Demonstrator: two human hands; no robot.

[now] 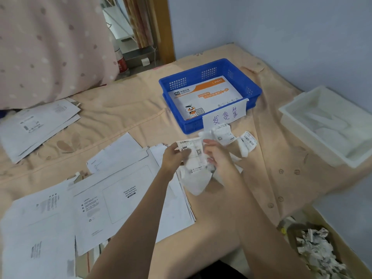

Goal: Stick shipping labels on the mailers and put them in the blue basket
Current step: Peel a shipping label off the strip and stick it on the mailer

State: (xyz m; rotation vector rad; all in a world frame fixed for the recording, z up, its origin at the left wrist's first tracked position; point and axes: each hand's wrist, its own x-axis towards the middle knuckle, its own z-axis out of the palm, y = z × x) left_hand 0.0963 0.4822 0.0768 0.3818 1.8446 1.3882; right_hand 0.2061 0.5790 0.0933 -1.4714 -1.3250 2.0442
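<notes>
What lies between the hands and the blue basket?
Head view: loose curled shipping labels on the bedspread, between the hands and the blue basket.

Both hands meet above the middle of the peach-sheeted bed (124, 117): the left hand (174, 158) and right hand (216, 156) pinch a crumpled strip of white printed shipping labels (196, 158). Toward the far edge sits a blue perforated plastic basket (203, 74) holding an orange-and-white mailer (203, 97). Flat white paper mailers (128, 200) spread along the left edge.

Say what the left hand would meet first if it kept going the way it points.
Probably the blue basket, at its near wall by the handwritten paper sign. The left hand points up-right holding a shipping label; depth is unclear.
</notes>
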